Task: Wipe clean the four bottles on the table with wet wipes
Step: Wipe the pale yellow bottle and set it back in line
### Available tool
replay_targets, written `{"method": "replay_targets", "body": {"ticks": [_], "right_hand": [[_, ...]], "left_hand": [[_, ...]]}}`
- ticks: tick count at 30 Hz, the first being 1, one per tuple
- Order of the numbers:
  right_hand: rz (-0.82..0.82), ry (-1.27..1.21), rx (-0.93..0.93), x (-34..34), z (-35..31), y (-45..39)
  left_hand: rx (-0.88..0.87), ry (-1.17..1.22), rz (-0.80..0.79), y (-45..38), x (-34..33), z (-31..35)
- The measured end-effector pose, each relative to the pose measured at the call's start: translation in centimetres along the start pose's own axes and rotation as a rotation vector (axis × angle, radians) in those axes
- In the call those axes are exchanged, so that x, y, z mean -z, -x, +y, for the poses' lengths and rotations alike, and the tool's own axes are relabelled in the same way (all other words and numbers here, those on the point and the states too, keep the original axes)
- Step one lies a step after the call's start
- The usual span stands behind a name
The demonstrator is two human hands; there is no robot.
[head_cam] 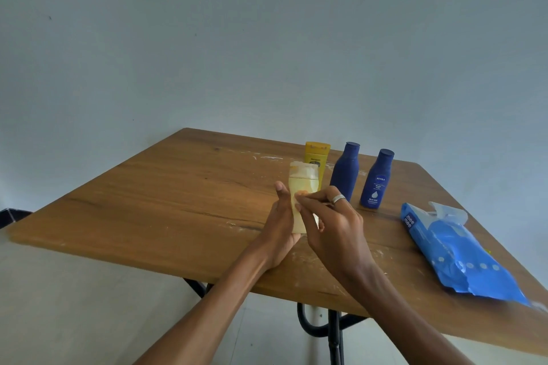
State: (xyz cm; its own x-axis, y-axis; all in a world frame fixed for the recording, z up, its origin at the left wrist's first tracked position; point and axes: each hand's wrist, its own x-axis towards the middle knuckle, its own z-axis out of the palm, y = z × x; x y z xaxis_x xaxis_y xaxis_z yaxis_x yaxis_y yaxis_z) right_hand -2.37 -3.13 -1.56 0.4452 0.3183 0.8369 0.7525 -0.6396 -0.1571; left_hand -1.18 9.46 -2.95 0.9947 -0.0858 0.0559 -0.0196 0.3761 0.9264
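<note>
My left hand (280, 227) grips a pale yellow bottle (304, 185) upright, just above the wooden table (166, 204). My right hand (336, 225), a ring on one finger, pinches at the bottle's front. A thin whitish wet wipe (319, 222) seems to lie between its fingers and the bottle. Behind stand a yellow tube (316, 154) on its cap and two dark blue bottles, one plain (345, 172) and one with a white label (376, 181). The held bottle's lower part is hidden by my hands.
A blue pack of wet wipes (456, 252) lies at the table's right, its flap open with a white wipe (447, 212) sticking out. White smears mark the tabletop. A grey wall rises behind; black table legs (333, 332) show below the near edge.
</note>
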Motion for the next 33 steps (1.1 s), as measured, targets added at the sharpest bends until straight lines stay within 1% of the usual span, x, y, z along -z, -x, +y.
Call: {"method": "replay_targets", "body": {"ticks": [4,7,9,11,12,14,16,18,24,26,30,33], "right_hand": [[-0.027,0.01,0.018,0.2,-0.4,-1.8],[-0.045,-0.005,-0.037,0.3,-0.7,-3.8],[-0.117,0.025,-0.067,0.5,-0.7,-5.0],[-0.159,0.093,-0.059,0.7,-0.5,-6.4],[-0.167,0.107,-0.066,1.0,-0.4,-7.3],[-0.189,0.108,-0.144,1.4,-0.1,-9.0],[-0.195,0.041,-0.289,2.1,0.7,-10.4],[-0.201,-0.085,-0.399,2.6,1.9,-11.0],[-0.268,-0.299,-0.545,3.8,4.8,-9.9],[-0.256,-0.329,-0.566,4.1,5.2,-9.5],[-0.2,-0.3,-0.577,4.0,5.6,-8.9],[-0.067,-0.235,-0.58,4.0,5.9,-8.6]], "left_hand": [[-0.024,-0.115,-0.039,0.5,-0.6,0.3],[0.004,-0.171,-0.027,0.2,-0.5,0.0],[0.043,-0.17,0.004,-0.4,-0.2,-0.5],[0.046,-0.164,0.019,-0.5,-0.2,-0.6],[0.035,-0.157,0.012,-0.4,-0.3,-0.4],[0.016,-0.151,-0.02,-0.2,-0.5,-0.2],[-0.01,-0.137,-0.052,0.0,-0.6,-0.2],[-0.012,-0.141,-0.058,0.1,-0.6,-0.1],[-0.03,-0.189,-0.116,0.3,-0.7,-0.3],[-0.033,-0.195,-0.131,0.3,-0.8,-0.2],[-0.047,-0.176,-0.137,0.4,-0.8,0.0],[-0.061,-0.161,-0.146,0.4,-0.9,0.0]]}}
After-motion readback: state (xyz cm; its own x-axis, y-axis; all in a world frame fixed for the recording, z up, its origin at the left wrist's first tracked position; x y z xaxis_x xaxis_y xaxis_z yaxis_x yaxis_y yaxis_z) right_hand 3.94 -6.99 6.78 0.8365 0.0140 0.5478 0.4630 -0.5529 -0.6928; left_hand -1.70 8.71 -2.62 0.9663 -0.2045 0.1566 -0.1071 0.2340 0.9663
